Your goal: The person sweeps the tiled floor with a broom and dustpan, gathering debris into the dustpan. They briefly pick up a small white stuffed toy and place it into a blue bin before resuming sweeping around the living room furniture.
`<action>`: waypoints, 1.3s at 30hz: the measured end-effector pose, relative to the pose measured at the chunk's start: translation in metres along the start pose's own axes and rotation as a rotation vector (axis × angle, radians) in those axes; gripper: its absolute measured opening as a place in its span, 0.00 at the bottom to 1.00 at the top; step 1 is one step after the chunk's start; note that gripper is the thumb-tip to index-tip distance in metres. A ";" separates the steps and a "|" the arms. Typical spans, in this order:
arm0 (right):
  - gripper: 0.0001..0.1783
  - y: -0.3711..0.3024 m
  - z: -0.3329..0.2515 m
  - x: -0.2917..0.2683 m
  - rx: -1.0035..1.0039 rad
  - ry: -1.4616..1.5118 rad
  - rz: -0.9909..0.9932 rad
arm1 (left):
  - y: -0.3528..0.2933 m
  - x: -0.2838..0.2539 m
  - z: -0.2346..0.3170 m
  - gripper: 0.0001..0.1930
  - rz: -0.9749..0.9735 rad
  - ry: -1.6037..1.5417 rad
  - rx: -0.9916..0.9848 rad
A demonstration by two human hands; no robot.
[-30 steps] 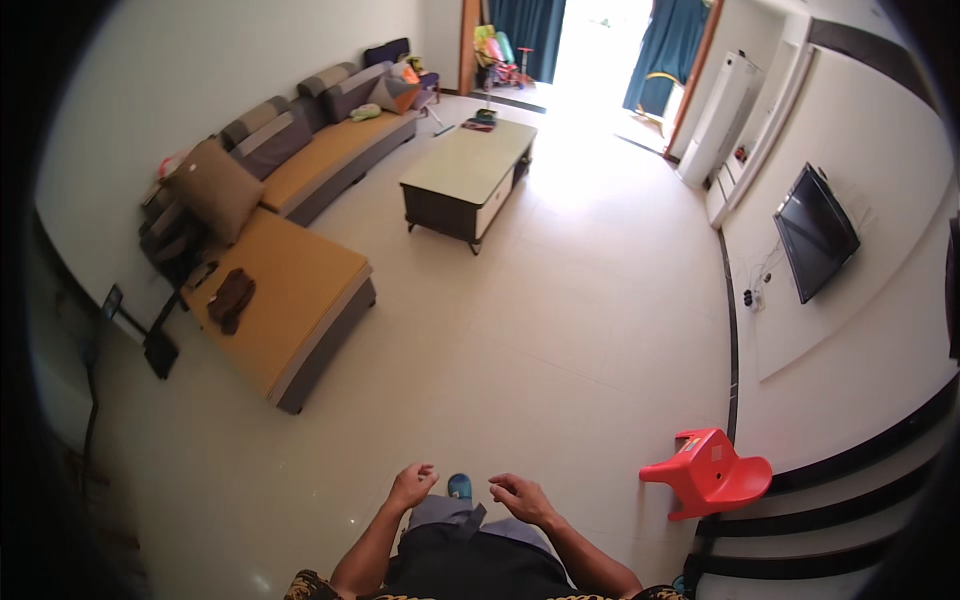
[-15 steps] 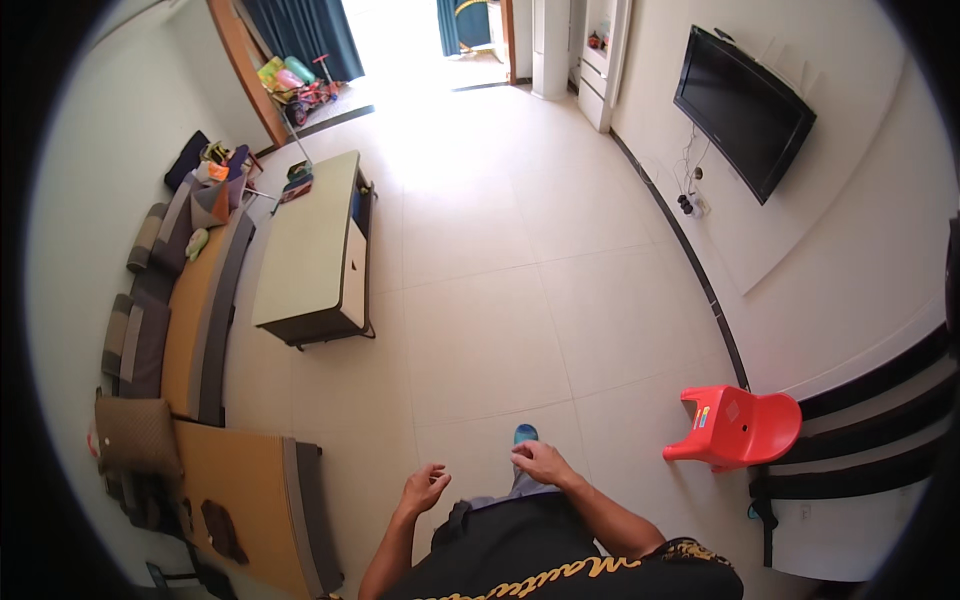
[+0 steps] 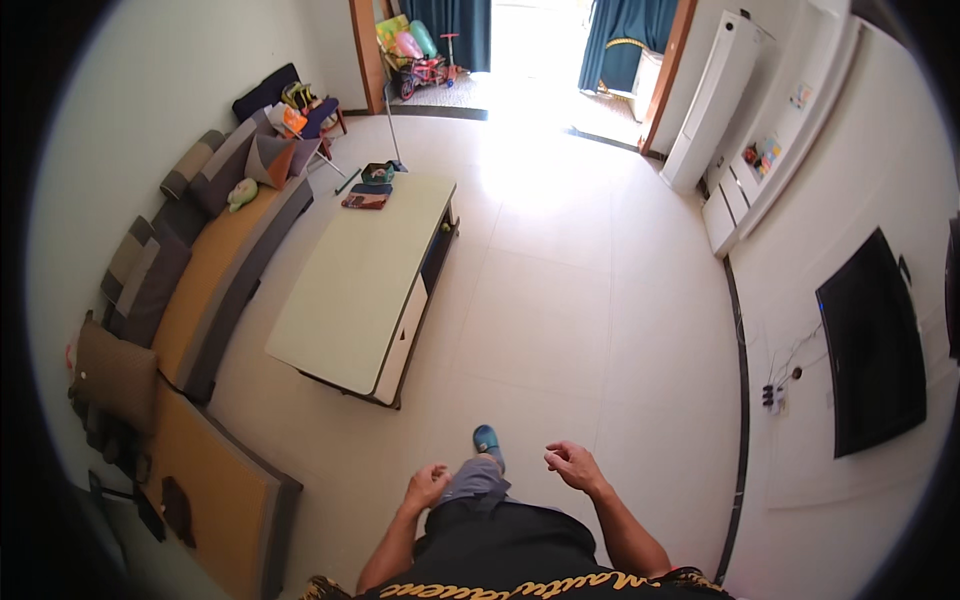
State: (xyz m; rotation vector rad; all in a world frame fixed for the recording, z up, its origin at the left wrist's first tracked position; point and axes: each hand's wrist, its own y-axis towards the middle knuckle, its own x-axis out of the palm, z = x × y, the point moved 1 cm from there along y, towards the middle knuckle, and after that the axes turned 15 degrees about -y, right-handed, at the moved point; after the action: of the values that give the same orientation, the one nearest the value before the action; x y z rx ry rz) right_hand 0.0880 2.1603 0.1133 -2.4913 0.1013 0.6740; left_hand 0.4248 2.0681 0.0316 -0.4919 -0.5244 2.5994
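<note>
My left hand [image 3: 428, 486] hangs loosely in front of my body, its fingers slightly bent and nothing in it. Farther right, my right hand [image 3: 574, 466] is held out over the floor, empty, with the fingers relaxed and apart. Between and beyond the hands, one foot in a blue slipper [image 3: 486, 439] steps forward on the pale tiles. Nearest ahead of my left hand stands a long low coffee table [image 3: 360, 290] with a pale green top. A box [image 3: 377, 173] and a flat dark item [image 3: 367, 196] lie at its far end. Neither hand touches anything.
An L-shaped sofa [image 3: 215, 290] with cushions runs along the left wall. Tiled floor [image 3: 540, 300] stretches to a bright doorway with blue curtains [image 3: 620, 50]. A child's bike [image 3: 423, 75] stands far left. On the right are a television [image 3: 875, 345], drawers [image 3: 735, 205] and a tall white unit [image 3: 708, 105].
My view has turned right and moved forward; the coffee table is closer, and the red plastic chair has left the picture. My hands are farther apart, the right one swung outward.
</note>
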 end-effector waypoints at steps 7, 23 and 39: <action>0.20 0.153 -0.039 -0.131 0.155 0.217 0.106 | 0.310 -0.009 0.264 0.20 -0.059 -0.050 0.250; 0.19 0.732 -0.284 -0.409 -0.314 -0.108 0.036 | 0.690 -0.047 0.385 0.17 0.177 -0.115 0.010; 0.20 1.167 -0.454 -0.562 -0.185 -0.143 -0.191 | 1.179 -0.166 0.567 0.16 0.411 -0.262 -0.013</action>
State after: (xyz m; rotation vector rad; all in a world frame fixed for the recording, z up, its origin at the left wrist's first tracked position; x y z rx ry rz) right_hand -0.4429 0.8950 0.1395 -2.5749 -0.2598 0.8079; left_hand -0.0825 0.8508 0.0511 -0.2852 -0.5748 3.0818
